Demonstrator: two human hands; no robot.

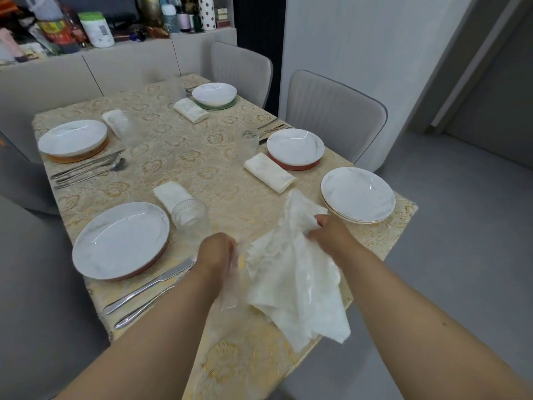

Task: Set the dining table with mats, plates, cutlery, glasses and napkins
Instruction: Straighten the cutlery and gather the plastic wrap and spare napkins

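Napkin (291, 272) hangs gripped between left hand (216, 251) and right hand (331, 232).

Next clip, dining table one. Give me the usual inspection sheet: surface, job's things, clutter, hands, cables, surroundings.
Surface: table under a gold floral cloth.
Job's things: four plates on round mats, near left, far left, far, right; stacked spare plates at the right edge with no mat; four folded napkins, one by each setting, for instance; cutlery by each setting, for instance; glasses, and a faint one at far left.
Clutter: nothing seen on the table.
Hands: left hand and right hand both grip an unfolded white napkin.
Cables: nothing seen.
Surroundings: grey chairs; sideboard shelf crowded with bottles.
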